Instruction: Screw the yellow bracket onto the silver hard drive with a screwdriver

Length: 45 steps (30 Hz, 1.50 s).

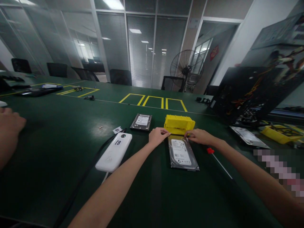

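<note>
A hard drive (181,153) with a white label lies on the green table in front of me, its far edge tinted yellow. My left hand (157,136) is closed, with thumb and fingertips pinched at the drive's far left corner. At the far right corner, the curled fingers of my right hand (199,136) grip the drive's edge; their tips are partly hidden. Just beyond both hands a yellow plastic bin (180,122) rests on its side. To the right of the drive lies a screwdriver (220,163) with a red handle.
A second hard drive (142,122) lies farther back. Left of my arm are a white power bank (115,152) marked 18 and a black cable. An open computer case (247,91), another drive (248,136) and a yellow tray (282,134) stand right. Another person's hand (10,126) shows far left.
</note>
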Available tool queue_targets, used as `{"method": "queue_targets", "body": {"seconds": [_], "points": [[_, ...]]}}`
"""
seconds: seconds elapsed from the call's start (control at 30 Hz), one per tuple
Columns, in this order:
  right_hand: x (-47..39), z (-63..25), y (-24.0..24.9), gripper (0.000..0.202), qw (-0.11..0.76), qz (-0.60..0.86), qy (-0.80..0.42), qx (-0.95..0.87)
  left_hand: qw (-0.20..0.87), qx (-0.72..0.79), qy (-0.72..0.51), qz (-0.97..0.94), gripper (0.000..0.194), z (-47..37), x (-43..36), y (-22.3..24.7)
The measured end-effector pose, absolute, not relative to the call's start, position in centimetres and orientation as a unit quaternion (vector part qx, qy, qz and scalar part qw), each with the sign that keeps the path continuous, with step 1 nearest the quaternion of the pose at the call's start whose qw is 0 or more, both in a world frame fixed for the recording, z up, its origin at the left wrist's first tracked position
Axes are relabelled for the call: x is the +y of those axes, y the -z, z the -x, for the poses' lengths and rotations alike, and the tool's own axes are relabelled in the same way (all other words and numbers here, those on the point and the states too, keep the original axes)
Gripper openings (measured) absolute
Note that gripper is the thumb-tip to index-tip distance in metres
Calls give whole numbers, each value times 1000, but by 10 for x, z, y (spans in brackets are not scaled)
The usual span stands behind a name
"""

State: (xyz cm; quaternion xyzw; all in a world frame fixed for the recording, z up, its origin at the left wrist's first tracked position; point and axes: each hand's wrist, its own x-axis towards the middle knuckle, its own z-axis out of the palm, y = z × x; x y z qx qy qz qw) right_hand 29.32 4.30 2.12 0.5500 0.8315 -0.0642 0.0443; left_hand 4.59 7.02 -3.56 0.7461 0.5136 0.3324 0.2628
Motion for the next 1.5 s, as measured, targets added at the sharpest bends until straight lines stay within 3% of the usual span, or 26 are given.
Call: {"method": "queue_targets", "body": {"seconds": [0.4, 0.57, 0.73, 1.1, 1.5], "points": [[36, -297, -20, 27, 39, -595, 44, 802, 267, 525, -326, -739, 28, -47, 71, 35], [32, -302, -16, 27, -1, -602, 45, 797, 264, 526, -320, -742, 26, -47, 71, 35], [25, -293, -16, 31, -145, -624, 156, 752, 260, 525, -320, -744, 25, -47, 70, 34], [29, -293, 4, 37, -207, -627, 308, 685, 255, 529, -314, -747, 26, -48, 71, 35], [26, -303, 8, 32, -210, -653, 248, 684, 258, 525, -310, -749, 25, -47, 70, 31]]}}
